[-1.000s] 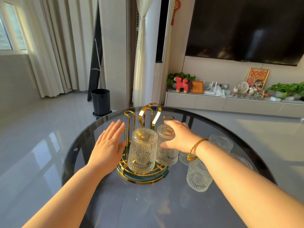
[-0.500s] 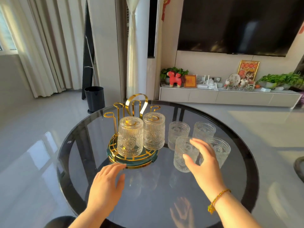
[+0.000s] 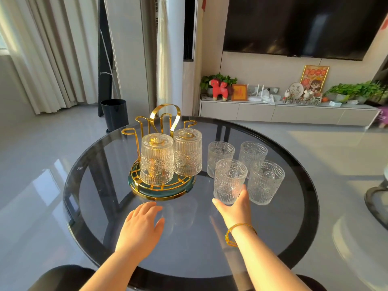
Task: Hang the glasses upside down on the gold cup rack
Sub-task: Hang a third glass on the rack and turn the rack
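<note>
Right hand: the right hand (image 3: 234,208) wraps the base of the nearest clear embossed glass tumbler (image 3: 230,181), thumb and fingers around its lower wall; the glass is upright.
Left hand: the left hand (image 3: 141,227) lies flat with fingers spread, holding nothing, just in front of the gold wire cup rack with round green base (image 3: 161,189).
Held glass: right of the rack, beside three more upright embossed glasses (image 3: 253,155).
Rack: two embossed glasses (image 3: 157,159) hang on it upside down, side by side.
Surface: the rack stands on a round smoked-glass table (image 3: 189,248).
</note>
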